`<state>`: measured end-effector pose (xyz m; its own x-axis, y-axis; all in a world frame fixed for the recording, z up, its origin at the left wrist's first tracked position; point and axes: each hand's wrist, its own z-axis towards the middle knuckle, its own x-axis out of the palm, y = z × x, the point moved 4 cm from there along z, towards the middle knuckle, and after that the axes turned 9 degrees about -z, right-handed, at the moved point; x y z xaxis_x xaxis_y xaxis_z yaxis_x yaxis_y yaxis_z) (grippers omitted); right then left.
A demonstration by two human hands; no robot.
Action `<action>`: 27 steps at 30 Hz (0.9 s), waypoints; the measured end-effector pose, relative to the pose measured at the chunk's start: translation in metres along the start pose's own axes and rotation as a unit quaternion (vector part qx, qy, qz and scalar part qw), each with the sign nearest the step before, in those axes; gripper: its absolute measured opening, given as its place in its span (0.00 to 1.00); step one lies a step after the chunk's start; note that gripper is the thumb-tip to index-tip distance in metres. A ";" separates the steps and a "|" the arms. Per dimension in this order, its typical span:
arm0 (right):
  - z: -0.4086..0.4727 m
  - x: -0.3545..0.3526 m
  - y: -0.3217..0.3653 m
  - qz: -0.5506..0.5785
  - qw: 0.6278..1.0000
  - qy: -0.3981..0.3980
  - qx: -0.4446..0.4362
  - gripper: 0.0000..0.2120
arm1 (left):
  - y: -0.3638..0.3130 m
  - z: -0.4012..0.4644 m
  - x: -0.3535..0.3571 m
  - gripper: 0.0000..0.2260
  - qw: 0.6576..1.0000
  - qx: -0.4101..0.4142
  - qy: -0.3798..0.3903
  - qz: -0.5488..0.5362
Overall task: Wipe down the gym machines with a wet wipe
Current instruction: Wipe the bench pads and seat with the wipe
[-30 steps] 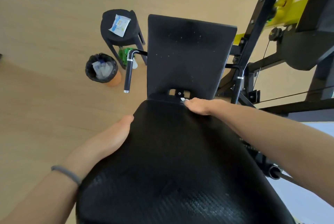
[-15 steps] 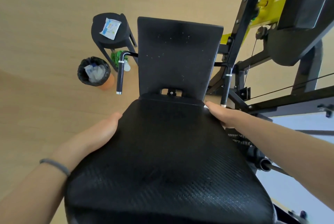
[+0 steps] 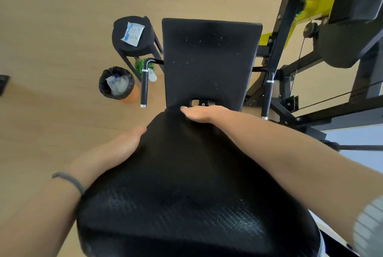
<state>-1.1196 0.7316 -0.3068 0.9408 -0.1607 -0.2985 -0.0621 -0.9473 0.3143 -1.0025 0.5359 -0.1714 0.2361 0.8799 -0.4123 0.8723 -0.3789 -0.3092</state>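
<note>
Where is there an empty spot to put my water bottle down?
The bare tan wood floor left of the round black stool and black-lined bin is free. The stool top holds a white wipes packet. Right of the black padded seat, the black machine frame crowds the floor.
</note>
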 end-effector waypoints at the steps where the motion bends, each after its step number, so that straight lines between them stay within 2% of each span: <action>1: 0.000 -0.002 -0.006 0.012 1.000 -0.005 0.012 0.36 | 0.001 0.000 0.001 0.29 1.000 -0.009 0.011 0.004; 8: -0.030 -0.012 -0.089 0.010 0.996 -0.031 0.081 0.33 | -0.010 -0.015 0.004 0.26 0.998 0.000 0.051 0.040; 12: -0.056 -0.011 -0.111 0.020 0.994 -0.042 0.099 0.36 | -0.012 -0.019 0.004 0.25 0.997 0.020 0.060 0.035; 15: -0.093 -0.005 -0.094 0.004 0.998 -0.045 0.043 0.37 | -0.015 -0.023 0.006 0.26 0.996 0.017 0.072 0.042; 19: -0.159 0.015 -0.025 0.013 0.994 0.012 -0.109 0.25 | -0.020 -0.031 0.007 0.23 0.993 0.043 0.074 0.077; 21: -0.159 0.021 -0.002 -0.023 0.987 0.024 -0.158 0.25 | -0.023 -0.035 0.004 0.19 0.988 0.063 0.050 0.128; 22: -0.149 0.018 -0.004 -0.040 0.986 0.022 -0.157 0.25 | -0.025 -0.037 0.001 0.21 0.982 0.072 0.015 0.171; 24: -0.115 0.005 -0.038 -0.022 0.995 0.011 -0.098 0.26 | -0.033 -0.052 0.003 0.24 0.963 0.101 -0.041 0.245; 27: -0.082 -0.008 -0.105 0.032 0.999 -0.002 -0.012 0.33 | -0.052 -0.094 0.033 0.26 0.936 0.196 -0.040 0.289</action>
<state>-1.0934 0.8554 -0.2639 0.9335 -0.2220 -0.2816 -0.1136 -0.9280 0.3549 -0.9997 0.6112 -0.0881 0.5738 0.4773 -0.6655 0.3803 -0.8750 -0.2997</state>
